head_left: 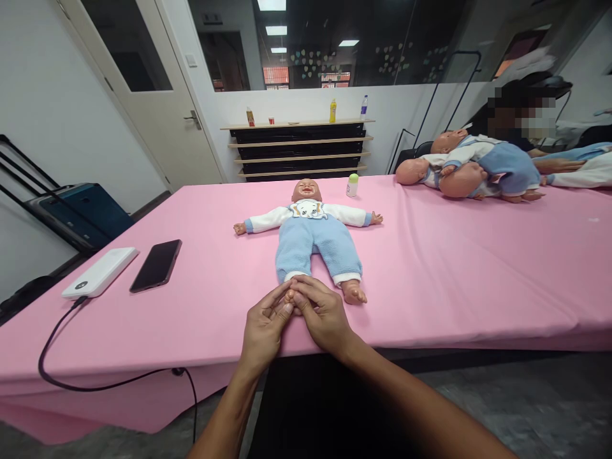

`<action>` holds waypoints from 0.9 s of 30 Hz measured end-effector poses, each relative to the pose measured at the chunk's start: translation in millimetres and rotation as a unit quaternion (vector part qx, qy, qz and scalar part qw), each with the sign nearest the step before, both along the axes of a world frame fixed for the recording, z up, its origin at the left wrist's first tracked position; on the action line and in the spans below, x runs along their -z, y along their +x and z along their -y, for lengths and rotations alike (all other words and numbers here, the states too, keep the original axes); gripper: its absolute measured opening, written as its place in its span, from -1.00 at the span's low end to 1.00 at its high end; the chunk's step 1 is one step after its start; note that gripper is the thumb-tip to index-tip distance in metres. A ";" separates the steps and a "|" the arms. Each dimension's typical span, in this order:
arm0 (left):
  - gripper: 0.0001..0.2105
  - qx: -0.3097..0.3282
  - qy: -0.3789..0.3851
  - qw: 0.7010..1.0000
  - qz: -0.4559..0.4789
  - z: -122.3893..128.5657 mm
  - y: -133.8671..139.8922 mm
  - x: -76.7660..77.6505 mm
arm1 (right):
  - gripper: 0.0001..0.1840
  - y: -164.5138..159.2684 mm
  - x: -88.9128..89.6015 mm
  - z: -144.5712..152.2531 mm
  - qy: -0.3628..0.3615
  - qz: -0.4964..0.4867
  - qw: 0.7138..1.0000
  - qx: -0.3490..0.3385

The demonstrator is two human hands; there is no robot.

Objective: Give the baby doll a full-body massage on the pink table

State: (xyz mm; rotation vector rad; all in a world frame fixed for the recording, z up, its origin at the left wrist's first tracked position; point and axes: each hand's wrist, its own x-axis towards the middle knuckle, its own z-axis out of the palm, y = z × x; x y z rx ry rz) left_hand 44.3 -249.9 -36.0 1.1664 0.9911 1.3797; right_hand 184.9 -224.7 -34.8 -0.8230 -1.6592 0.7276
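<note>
A baby doll (310, 236) in light blue trousers and a white top lies on its back on the pink-covered table (205, 319), head away from me and arms spread. My left hand (265, 325) and my right hand (325, 312) are both closed around the doll's foot on the left of the view, thumbs on top and fingers wrapped underneath. Most of that foot is hidden by my fingers; a bit of it shows between my thumbs. The doll's other foot (354, 292) lies free, just right of my right hand.
A small green-capped bottle (352, 185) stands beside the doll's head. On the left lie a phone (156, 266) and a white power bank (100, 273) with a black cable hanging off the front edge. More dolls (492, 162) are piled at the back right, near another person.
</note>
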 end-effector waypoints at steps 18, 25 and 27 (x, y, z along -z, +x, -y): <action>-0.45 0.006 -0.011 1.000 0.005 -0.3 -1.2 0.0 | -0.67 2.8 0.6 -0.5 -0.007 0.006 1.000 -0.017; -0.47 -0.023 -0.010 1.000 -0.003 -1.4 2.8 -1.9 | -0.70 1.6 1.6 -0.8 -0.012 0.005 1.000 -0.010; -0.45 -0.030 -0.015 0.999 -0.004 -1.5 4.4 -3.6 | -0.72 0.7 0.7 -0.5 -0.018 0.003 1.000 -0.010</action>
